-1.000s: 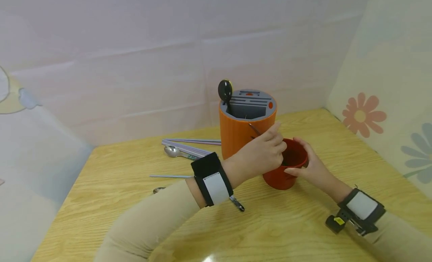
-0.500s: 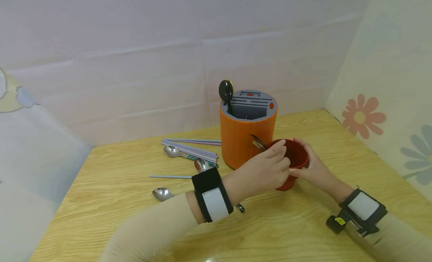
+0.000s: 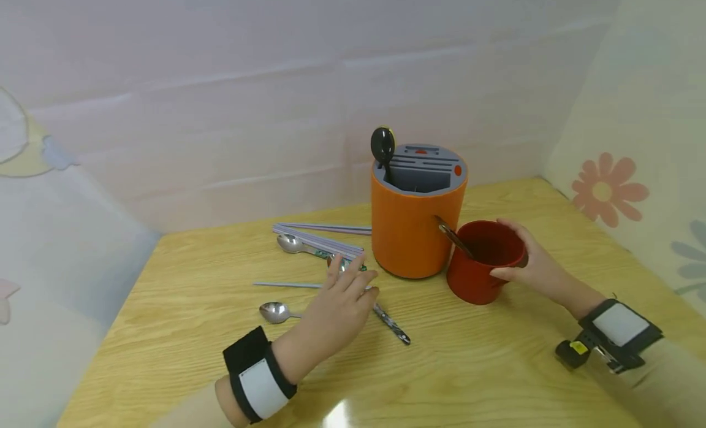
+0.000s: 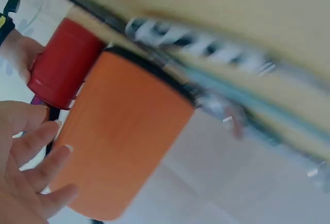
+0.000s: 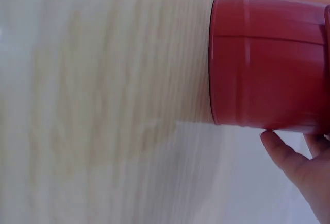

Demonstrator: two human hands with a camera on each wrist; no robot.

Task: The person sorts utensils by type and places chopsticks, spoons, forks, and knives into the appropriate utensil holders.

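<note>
A red cup (image 3: 478, 275) stands on the wooden table (image 3: 474, 366), just right of an orange cutlery holder (image 3: 413, 229). My right hand (image 3: 515, 263) grips the cup's far rim, thumb in front; the right wrist view shows the cup (image 5: 268, 62) with a fingertip (image 5: 289, 157) at its edge. A spoon handle (image 3: 452, 235) leans out of the cup. My left hand (image 3: 353, 288) is open, fingers straight, low over loose cutlery left of the holder. The left wrist view shows its fingers (image 4: 36, 162) beside the holder (image 4: 129, 147) and the cup (image 4: 62, 74).
A black spoon (image 3: 382, 147) stands in the holder. On the table lie purple chopsticks (image 3: 320, 239), two steel spoons (image 3: 289, 244) (image 3: 274, 312), a single thin stick (image 3: 287, 285) and a patterned handle (image 3: 393, 324). Cloth walls close the back and right sides.
My left hand has let go of the spoon, which now leans in the red cup, and has moved left and down to the loose cutlery. The right hand stays on the cup.
</note>
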